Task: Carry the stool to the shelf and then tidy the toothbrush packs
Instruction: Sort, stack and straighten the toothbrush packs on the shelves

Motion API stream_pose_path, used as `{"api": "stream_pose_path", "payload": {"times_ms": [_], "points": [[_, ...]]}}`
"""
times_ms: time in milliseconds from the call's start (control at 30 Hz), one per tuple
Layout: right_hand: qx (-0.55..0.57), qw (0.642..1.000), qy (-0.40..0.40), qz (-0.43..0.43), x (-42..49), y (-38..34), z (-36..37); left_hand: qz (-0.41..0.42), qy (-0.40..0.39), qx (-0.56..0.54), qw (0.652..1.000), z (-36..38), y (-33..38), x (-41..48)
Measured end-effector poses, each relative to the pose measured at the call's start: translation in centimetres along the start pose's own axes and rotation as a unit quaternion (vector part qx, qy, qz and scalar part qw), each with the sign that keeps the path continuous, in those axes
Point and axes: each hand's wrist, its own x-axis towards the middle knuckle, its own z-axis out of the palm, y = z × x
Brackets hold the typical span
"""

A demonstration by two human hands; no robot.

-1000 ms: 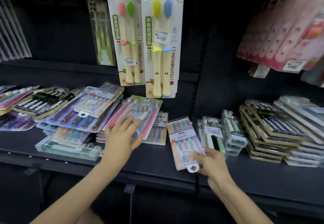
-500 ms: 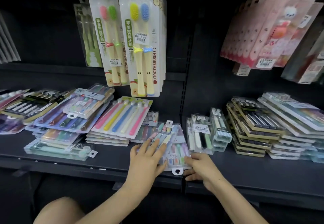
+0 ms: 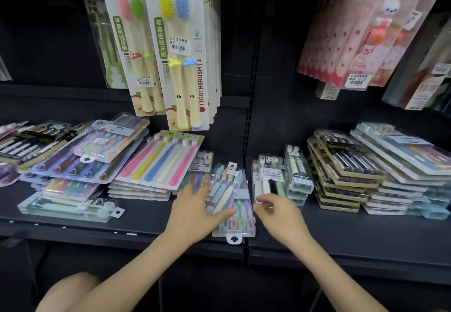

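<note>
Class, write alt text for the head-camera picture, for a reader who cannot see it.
A person's left hand rests on a pastel toothbrush pack atop a clear pack on a dark shelf; the right hand is close beside it, loosely curled. Stacked packs lie on both sides; hanging packs show above.

Left hand [image 3: 195, 211]: moved right; now presses pastel pack [image 3: 225, 189] onto clear pack [image 3: 240, 224].
Right hand [image 3: 278, 211]: apparently off clear pack; now at its 3 o'clock.
</note>
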Motion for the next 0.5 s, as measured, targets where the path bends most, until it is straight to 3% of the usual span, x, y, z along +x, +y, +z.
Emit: {"api": "stream_pose_path", "payload": {"times_ms": [133,300,500], "points": [[0.08,0.997,-0.012,0.005,1.3,-0.1,-0.4,-0.019,-0.039,0.048,0.998,-0.1,1.0,1.8],[0.15,0.988,0.001,0.042,2.3,0.5,-0.5,0.012,0.014,-0.065,0.998,-1.8,-0.2,0.9],[0.399,0.911,-0.063,0.087,2.4,-2.5,-0.6,0.043,0.053,-0.137,0.988,-3.2,0.8,0.0]]}}
